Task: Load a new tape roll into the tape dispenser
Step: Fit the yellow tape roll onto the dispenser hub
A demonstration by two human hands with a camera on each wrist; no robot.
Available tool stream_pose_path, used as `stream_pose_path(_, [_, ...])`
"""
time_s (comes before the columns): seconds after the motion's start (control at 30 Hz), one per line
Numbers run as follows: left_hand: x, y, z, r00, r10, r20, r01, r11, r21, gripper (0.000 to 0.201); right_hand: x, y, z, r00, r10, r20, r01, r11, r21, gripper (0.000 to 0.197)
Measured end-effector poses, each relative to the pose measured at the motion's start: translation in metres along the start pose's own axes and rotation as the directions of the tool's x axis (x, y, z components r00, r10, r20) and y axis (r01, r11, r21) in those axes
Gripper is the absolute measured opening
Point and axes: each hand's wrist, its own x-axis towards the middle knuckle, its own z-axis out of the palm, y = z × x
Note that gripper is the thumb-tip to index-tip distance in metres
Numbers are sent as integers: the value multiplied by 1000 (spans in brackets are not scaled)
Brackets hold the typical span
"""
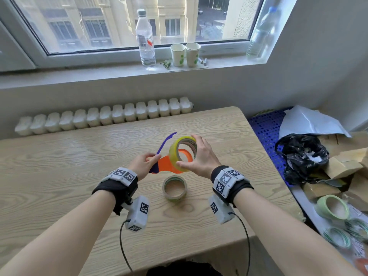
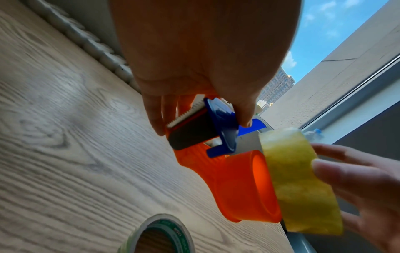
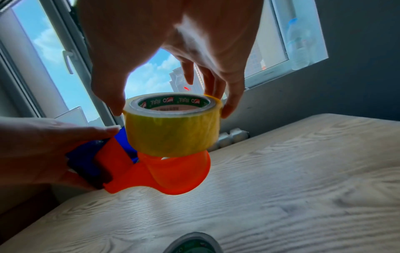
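Observation:
My left hand [image 1: 146,162] [image 2: 201,109] grips the blade end of an orange tape dispenser [image 1: 168,163] [image 2: 240,184] [image 3: 173,172] with a blue handle [image 1: 165,143], held above the wooden table [image 1: 79,176]. My right hand [image 1: 199,156] [image 3: 171,102] holds a yellowish tape roll [image 1: 182,153] [image 2: 298,179] [image 3: 173,128] by its rim, thumb on one side and fingers on the other. The roll sits at the open end of the dispenser's orange hub, touching or just over its edge. A second, thinner tape roll [image 1: 174,188] [image 2: 158,236] lies flat on the table below my hands.
A radiator [image 1: 103,116] runs behind the table. The windowsill holds a water bottle [image 1: 145,38] and two paper cups [image 1: 185,54]. To the right are a blue crate [image 1: 264,132], a black bag [image 1: 300,156], cardboard and more tape rolls [image 1: 332,207].

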Motion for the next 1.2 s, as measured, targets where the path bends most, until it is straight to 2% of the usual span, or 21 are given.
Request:
stream_pose_path(0.4, [-3,22,-18,999,-1,-48,4,998,57,43,12,-17,12,988,-134,75,147,968,-203,106])
stream_pose_path(0.5, [-4,29,-21,998,28,-47,-28,1000,8,42,15,-18,11,985,-148,89,165,960,-228,105])
stream_pose_path(0.7, [-8,37,-27,997,70,34,-69,997,-24,39,20,-19,10,984,-158,78,171,963,-208,109])
stream_pose_path(1.0, [-14,47,-36,992,62,109,-66,997,32,31,24,-25,4,989,-107,103,112,992,-52,118])
stream_pose_path(1.03, [-14,48,-38,991,57,117,-64,997,54,32,25,-26,3,987,-105,117,112,992,-51,112])
stream_pose_path(1.13, [-16,52,-43,990,35,136,-51,992,112,39,29,-27,1,984,-115,134,133,982,-136,76])
stream_pose_path(1.2, [-15,53,-46,987,26,156,-49,989,141,40,32,-28,-1,987,-108,118,128,975,-180,61])
